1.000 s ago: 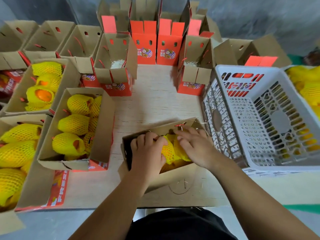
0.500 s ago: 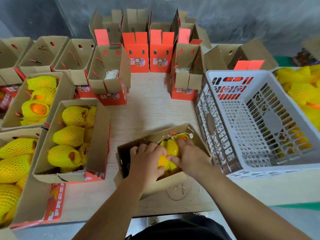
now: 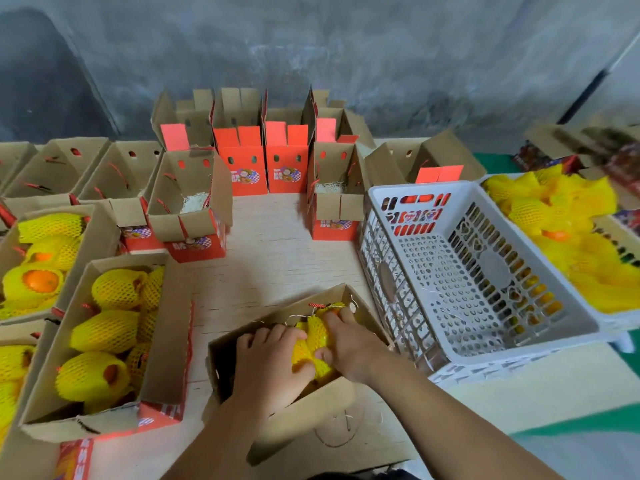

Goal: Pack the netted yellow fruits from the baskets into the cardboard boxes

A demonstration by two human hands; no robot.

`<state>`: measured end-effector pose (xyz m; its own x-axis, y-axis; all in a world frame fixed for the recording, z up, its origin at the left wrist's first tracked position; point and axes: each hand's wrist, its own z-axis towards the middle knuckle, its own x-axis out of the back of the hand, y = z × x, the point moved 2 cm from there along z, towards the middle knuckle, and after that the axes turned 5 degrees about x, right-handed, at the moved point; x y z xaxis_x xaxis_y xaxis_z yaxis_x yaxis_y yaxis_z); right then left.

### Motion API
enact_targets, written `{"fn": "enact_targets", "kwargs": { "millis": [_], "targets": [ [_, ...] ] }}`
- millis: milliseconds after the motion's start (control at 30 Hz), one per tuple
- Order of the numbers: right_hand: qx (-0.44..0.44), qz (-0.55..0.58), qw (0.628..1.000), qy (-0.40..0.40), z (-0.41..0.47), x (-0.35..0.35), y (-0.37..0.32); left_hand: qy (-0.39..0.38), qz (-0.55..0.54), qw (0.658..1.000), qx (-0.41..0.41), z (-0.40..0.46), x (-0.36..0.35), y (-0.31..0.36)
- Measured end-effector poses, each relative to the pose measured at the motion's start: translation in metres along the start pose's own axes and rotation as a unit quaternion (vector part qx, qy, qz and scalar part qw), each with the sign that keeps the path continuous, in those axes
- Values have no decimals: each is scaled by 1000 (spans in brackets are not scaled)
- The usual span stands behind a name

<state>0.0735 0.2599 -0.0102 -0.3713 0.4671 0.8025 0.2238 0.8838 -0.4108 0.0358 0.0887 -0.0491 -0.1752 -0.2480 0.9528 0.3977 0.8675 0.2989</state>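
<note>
An open cardboard box (image 3: 322,407) lies on the wooden table right in front of me. Inside it are netted yellow fruits (image 3: 313,336), mostly covered by my hands. My left hand (image 3: 272,367) grips the fruits from the left, its fingers curled over them. From the right, my right hand (image 3: 349,344) holds the same fruits, thumb and fingers pinching the netting. To the right stands a white plastic basket (image 3: 485,355) with nothing in it. Beyond it a second basket (image 3: 616,318) is heaped with netted yellow fruits (image 3: 561,226).
Filled boxes of netted fruit (image 3: 107,327) line the left side of the table. Open brown and red boxes (image 3: 188,209) stand in rows at the back, some with pale straw inside. Bare wooden table (image 3: 277,251) lies between them and my box.
Both hands have pressed deeper into the box, closing round the fruits. My view has tilted up, showing more of the wall and of the basket at far right.
</note>
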Motion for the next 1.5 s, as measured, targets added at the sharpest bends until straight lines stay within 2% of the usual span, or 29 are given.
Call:
{"fn": "enact_targets", "kwargs": {
  "millis": [167,400,467,600,733,800,867,900,967,1000,1067,1133,1267,1367,1500],
  "targets": [
    [-33,-6,998,51,1,5,-3,4,20,1000,-3,-1,-3,-8],
    [-49,-64,996,31,0,2,-9,29,11,1000,1,-2,-5,1],
    [-45,-68,996,32,-1,5,-6,21,15,1000,6,-1,-6,0],
    [-31,-68,994,85,-3,7,-3,1,13,1000,16,-1,-4,0],
    [-26,-76,994,69,1,9,2,-25,25,999,-16,3,4,-1],
    [-3,-82,990,115,-3,13,8,-40,-91,994,-37,4,15,-9],
    [1,-41,970,240,-20,8,14,21,-230,973,-24,5,25,-24],
    [-15,7,949,315,-32,1,16,74,-230,970,-14,6,29,-30],
    [-76,131,899,411,-55,-24,21,129,-127,983,25,10,31,-41],
    [-108,200,883,410,-63,-38,22,118,-73,989,47,14,31,-43],
    [-159,349,862,332,-68,-63,21,55,-2,995,81,20,29,-46],
    [-151,442,850,244,-63,-74,15,6,-4,994,107,22,30,-48],
    [-81,456,867,183,-28,-60,0,37,-16,980,196,8,33,-58],
    [-1,474,868,148,3,-30,-15,71,-57,950,298,-7,30,-68],
    [-23,436,894,98,24,-38,-50,143,-130,911,364,-22,42,-78]
  ]
}}
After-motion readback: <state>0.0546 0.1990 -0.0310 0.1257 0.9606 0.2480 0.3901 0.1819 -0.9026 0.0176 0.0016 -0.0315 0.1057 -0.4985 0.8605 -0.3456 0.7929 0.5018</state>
